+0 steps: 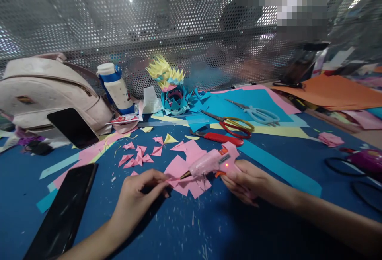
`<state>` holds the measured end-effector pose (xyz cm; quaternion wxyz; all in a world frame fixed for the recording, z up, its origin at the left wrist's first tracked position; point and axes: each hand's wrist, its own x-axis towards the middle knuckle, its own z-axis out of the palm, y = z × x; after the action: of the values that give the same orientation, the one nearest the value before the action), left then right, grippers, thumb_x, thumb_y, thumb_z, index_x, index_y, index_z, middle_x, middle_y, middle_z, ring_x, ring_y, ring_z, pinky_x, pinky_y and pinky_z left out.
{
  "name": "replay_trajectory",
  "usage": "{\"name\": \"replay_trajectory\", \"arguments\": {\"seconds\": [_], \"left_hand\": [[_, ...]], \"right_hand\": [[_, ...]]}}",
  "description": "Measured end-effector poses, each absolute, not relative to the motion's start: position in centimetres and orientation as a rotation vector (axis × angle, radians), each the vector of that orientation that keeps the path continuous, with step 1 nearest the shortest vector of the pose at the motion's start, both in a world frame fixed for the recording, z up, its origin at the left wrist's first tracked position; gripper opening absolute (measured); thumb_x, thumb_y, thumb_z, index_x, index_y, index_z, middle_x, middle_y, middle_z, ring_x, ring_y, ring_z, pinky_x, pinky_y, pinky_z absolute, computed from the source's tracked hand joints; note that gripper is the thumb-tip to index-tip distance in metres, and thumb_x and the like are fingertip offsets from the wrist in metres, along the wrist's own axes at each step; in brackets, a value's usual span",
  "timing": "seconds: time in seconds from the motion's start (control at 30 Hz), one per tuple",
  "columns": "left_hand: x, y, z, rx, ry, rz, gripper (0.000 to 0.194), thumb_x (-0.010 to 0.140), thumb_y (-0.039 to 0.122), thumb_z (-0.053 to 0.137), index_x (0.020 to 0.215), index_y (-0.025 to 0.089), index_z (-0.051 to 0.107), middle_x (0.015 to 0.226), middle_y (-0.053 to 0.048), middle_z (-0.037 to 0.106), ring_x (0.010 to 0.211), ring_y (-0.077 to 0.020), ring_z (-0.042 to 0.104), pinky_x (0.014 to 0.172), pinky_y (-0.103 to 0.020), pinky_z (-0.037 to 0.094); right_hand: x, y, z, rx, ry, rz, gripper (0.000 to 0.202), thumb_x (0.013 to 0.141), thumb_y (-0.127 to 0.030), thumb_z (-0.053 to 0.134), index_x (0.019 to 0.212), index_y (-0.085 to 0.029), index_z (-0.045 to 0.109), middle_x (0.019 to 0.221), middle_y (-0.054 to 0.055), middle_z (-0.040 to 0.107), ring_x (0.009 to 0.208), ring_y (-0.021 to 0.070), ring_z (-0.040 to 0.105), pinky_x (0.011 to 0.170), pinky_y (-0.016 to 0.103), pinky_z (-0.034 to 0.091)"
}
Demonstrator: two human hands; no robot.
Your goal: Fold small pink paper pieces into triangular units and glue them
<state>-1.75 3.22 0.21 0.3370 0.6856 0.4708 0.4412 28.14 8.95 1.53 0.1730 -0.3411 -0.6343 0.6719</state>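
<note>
Near the centre of the frame, a small pink paper slip [173, 181] is resting in the left hand [133, 190], whose thumb and fingertips are pinching its edge, nearly together. The slip is probably behaving as something light and easily creased, making an edge pinch suitable. The right hand [253, 178] is curling around the handle of a pink glue gun [213, 160], smooth and likely stiffer, its nozzle pointing at the slip. Flat pink sheets [193, 148] are lying behind; left of them, pointed folded triangles [139, 157] are dotting the blue tabletop [167, 228].
</note>
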Motion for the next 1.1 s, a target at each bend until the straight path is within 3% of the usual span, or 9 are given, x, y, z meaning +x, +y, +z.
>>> {"name": "replay_trajectory", "arguments": {"seconds": [0.67, 0.77, 1.1], "left_hand": [[-1.83, 3.13, 0.08, 1.8, 1.251, 1.122, 0.011, 0.092, 0.023, 0.065, 0.085, 0.02, 0.073, 0.065, 0.001, 0.074, 0.055, -0.0123, 0.072, 0.057, -0.017, 0.056], [-1.87, 3.15, 0.04, 1.802, 1.253, 1.117, 0.011, 0.093, 0.024, 0.064, 0.086, 0.021, 0.072, 0.065, 0.002, 0.074, 0.055, -0.0123, 0.072, 0.057, -0.018, 0.056], [-1.81, 3.19, 0.19, 1.813, 1.257, 1.123, 0.01, 0.093, 0.024, 0.065, 0.088, 0.021, 0.073, 0.065, 0.002, 0.074, 0.055, -0.0117, 0.071, 0.057, -0.017, 0.056]], "right_hand": [[28.31, 8.63, 0.89, -0.943, -1.726, 1.962, 0.062, 0.088, -0.072, 0.058, 0.059, -0.02, 0.04, 0.045, -0.007, 0.037, 0.035, 0.0057, 0.036, 0.034, 0.018, 0.022], [28.24, 8.53, 1.11, -0.932, -1.662, 1.968, 0.058, 0.087, -0.071, 0.06, 0.067, -0.019, 0.045, 0.049, -0.009, 0.036, 0.036, 0.005, 0.032, 0.034, 0.019, 0.024], [27.96, 8.86, 1.2, -0.917, -1.736, 1.946, 0.059, 0.091, -0.073, 0.05, 0.067, -0.02, 0.039, 0.05, -0.008, 0.032, 0.038, 0.0059, 0.032, 0.037, 0.02, 0.024]]}}
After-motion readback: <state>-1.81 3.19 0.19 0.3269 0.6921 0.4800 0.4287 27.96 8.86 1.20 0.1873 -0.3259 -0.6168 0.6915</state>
